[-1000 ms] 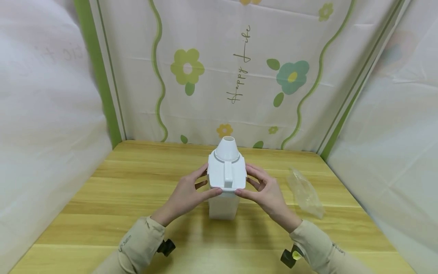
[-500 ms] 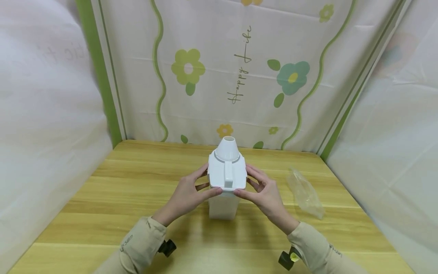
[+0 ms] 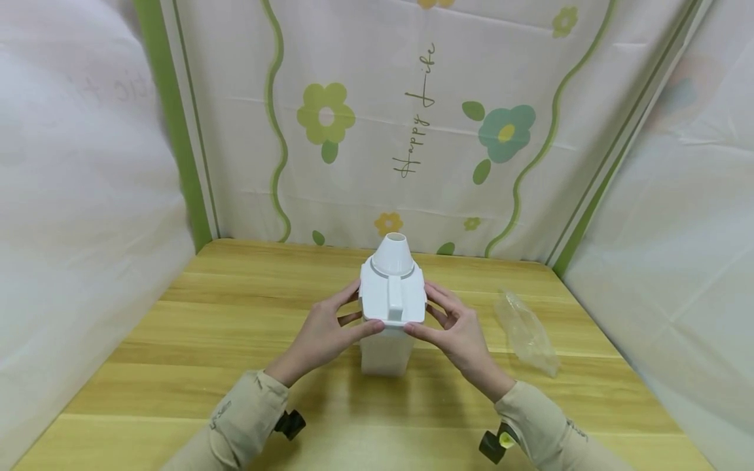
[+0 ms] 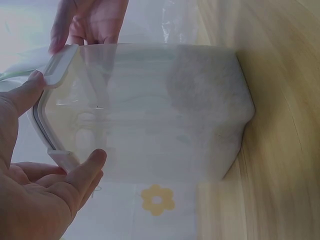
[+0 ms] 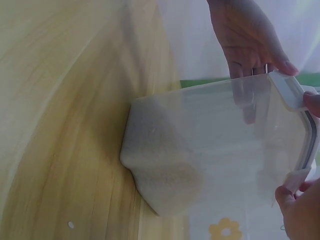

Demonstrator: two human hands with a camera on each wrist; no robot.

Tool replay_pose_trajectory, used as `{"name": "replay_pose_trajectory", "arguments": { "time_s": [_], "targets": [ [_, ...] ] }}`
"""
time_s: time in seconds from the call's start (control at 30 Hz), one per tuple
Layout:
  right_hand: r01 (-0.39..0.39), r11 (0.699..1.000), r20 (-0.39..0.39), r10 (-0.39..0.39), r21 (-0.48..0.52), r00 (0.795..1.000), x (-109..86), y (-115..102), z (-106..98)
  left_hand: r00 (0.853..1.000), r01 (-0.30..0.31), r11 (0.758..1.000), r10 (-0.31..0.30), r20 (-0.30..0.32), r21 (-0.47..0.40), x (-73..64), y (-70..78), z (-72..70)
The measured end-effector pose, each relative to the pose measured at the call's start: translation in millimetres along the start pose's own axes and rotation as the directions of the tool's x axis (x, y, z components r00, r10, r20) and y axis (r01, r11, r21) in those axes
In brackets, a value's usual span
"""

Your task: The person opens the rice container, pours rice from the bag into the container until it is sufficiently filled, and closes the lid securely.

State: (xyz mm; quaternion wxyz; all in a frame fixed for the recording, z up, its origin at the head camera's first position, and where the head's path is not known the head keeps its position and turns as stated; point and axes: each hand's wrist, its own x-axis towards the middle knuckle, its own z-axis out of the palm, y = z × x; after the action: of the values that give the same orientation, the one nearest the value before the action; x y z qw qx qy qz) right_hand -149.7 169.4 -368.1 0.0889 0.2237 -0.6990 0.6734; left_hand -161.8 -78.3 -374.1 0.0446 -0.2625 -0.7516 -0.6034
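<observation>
A tall translucent storage container (image 3: 385,356) stands upright on the table. It bears a white lid (image 3: 377,297) with a cone-shaped cap (image 3: 393,256) and a raised bar on top. In the left wrist view, pale, grainy contents (image 4: 210,95) fill its lower part. My left hand (image 3: 326,330) grips the lid from the left, thumb on the front edge and fingers along the side by a white clip (image 4: 64,160). My right hand (image 3: 459,330) mirrors it from the right, its thumb by the front clip (image 5: 288,91). The container's body partly hides the opposite hand's fingers in each wrist view.
A crumpled clear plastic bag (image 3: 527,333) lies on the wooden table (image 3: 177,366) right of the container. Pale curtain walls, the back one (image 3: 365,176) printed with flowers, enclose the table's left, right and back. A small white speck (image 5: 71,225) shows on the tabletop.
My right wrist has shifted slightly inward since the first frame. Both hands keep the same hold on the lid, and the container stays in place.
</observation>
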Motion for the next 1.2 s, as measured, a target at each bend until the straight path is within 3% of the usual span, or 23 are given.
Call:
{"name": "replay_pose_trajectory", "arguments": {
  "time_s": [0.37, 0.73, 1.2],
  "targets": [
    [-0.015, 1.0, 0.001, 0.015, 0.014, 1.0, 3.8, 4, -3, 1.0, 0.02, 1.0, -0.02, -0.005, 0.009, 3.6, 2.0, 0.7],
    [-0.013, 1.0, -0.002, 0.014, 0.027, 1.0, 9.1, 6, -4, 0.999, 0.039, 0.999, -0.039, 0.004, 0.004, 2.0, 36.4, -0.4],
    [-0.027, 0.999, 0.007, 0.027, 0.034, 1.0, 15.3, 11, -9, 0.999, 0.043, 0.999, -0.043, 0.019, -0.003, 7.5, 34.0, -1.1]
  ]
}}
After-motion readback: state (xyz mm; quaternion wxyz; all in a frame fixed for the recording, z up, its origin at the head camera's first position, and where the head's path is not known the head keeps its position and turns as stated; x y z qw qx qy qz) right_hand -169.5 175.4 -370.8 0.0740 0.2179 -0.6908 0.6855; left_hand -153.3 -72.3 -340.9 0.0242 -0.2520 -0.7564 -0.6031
